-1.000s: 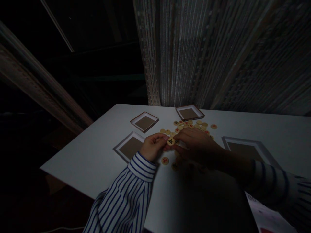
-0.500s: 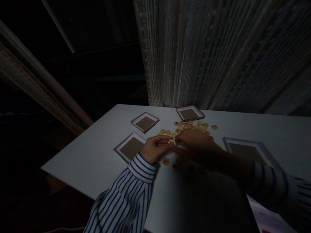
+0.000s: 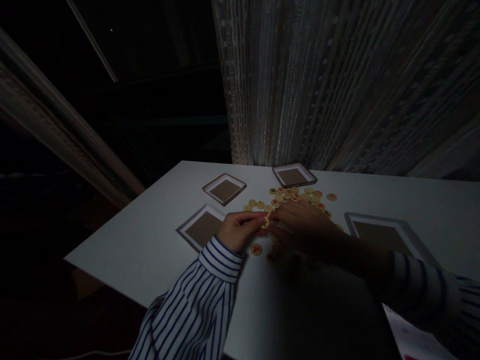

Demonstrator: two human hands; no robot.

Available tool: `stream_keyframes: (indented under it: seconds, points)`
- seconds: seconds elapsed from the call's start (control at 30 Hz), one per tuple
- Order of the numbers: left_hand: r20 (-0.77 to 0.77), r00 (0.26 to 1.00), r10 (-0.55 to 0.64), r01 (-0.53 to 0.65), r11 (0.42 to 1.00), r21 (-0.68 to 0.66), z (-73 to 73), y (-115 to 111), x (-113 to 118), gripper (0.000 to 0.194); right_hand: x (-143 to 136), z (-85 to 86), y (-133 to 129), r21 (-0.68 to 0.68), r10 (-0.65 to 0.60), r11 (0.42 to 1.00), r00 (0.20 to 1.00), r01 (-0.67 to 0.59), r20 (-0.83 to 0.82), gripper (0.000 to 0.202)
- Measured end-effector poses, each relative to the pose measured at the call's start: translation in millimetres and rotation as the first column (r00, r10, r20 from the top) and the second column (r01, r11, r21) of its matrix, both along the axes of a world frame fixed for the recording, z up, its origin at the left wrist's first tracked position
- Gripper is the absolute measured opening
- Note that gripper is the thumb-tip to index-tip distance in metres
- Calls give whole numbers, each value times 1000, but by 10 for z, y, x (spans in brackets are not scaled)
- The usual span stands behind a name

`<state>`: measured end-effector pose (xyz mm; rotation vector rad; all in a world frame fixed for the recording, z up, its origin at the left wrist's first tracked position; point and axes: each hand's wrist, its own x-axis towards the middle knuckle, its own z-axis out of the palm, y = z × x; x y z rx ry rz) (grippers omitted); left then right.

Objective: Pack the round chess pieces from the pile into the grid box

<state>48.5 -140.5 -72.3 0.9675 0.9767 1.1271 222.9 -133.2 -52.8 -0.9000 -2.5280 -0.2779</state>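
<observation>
My left hand pinches a round, pale wooden piece with a dark mark between thumb and fingers. Close against it on the right, my right hand has its fingertips at the same piece; its lower part lies in deep shadow. Behind the hands spreads a pile of similar round pieces, some with red marks and some with dark ones. One red-marked piece lies on the table just below my left hand, and a few more sit in shadow under my right hand.
On the white table stand a small tray at back left, another at the back, a grey-rimmed one beside my left hand and a larger one at right. A bead curtain hangs behind.
The piece between my hands has turned, and my left thumb now covers more of it. Both hands stay in nearly the same place.
</observation>
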Motion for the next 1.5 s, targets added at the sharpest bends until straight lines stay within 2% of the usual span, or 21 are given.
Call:
stream_keyframes:
  seconds: [0.2, 0.33, 0.43, 0.57, 0.77, 0.97, 1.13, 1.27, 1.4, 1.5]
  points:
    - [-38, 999, -37, 40, 996, 81, -18, 20, -17, 30, 10, -15, 4, 3, 6, 1000, 1000, -6, -15, 19]
    - [1, 999, -41, 41, 994, 105, -24, 20, -21, 39, 24, -31, 16, 0, -26, 1000, 999, 26, -21, 17]
    - [3, 1000, -25, 25, 993, 116, -10, 18, -21, 37, 28, -37, 11, 20, -31, 999, 999, 32, -44, 15]
    - [-16, 1000, -24, 26, 993, 115, 1, 19, -28, 36, 28, -37, -7, 49, -3, 999, 997, 7, -83, 17]
    - [44, 999, -29, 24, 992, 122, 10, -13, -25, 38, 64, -1, -24, 58, 40, 998, 990, -32, -139, 19]
    - [18, 1000, 2, -5, 982, 187, 17, -40, 5, 33, 96, 57, -75, 73, 88, 994, 993, -82, -81, 19]
    - [16, 1000, 11, -13, 979, 201, 18, -39, 31, 37, 130, 93, -118, 56, 117, 992, 987, -111, -107, 21]
    - [9, 1000, -13, 11, 983, 181, 15, -32, 39, 43, 166, 129, -150, 102, 137, 987, 982, -124, -133, 23]
    - [78, 997, -7, -9, 982, 191, 11, -49, 53, 38, 209, 148, -185, 112, 120, 988, 983, -105, -139, 23]
    - [139, 990, 11, -34, 985, 169, 27, -80, 87, 46, 256, 143, -209, 92, 82, 993, 989, -71, -121, 25]
